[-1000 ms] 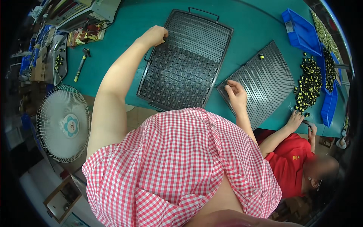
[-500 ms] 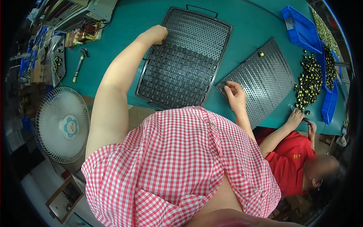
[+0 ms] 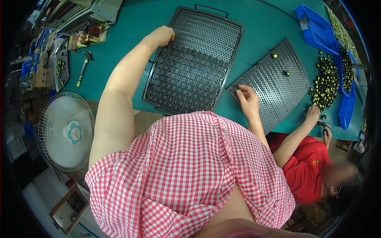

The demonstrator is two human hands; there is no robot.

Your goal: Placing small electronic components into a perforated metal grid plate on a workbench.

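Left hand (image 3: 162, 35) rests curled on the left rim of a large dark tray (image 3: 194, 63), fingers bent onto the metal near its far left corner; whether it truly grips the rim cannot be told. That tray is a framed, perforated rack with a handle on its far side, lying on the green counter (image 3: 258, 23) near the near edge, its nearer half packed with rows of small dark parts and its farther strip bare. Right hand (image 3: 248, 100) lies just beside the tray, on the near corner of a grey perforated plate (image 3: 274, 85) set at a slant; its fingers are loosely bent with the tips touching the plate, and nothing shows between them. Two small black-and-yellow parts sit on that plate toward its far side. Farther right, a heap of such parts (image 3: 326, 81) lies on the counter beside blue bins (image 3: 317, 29), and another person in a red shirt (image 3: 307, 166) reaches a hand to the heap. A white fan (image 3: 66, 131) stands below the counter's left end.
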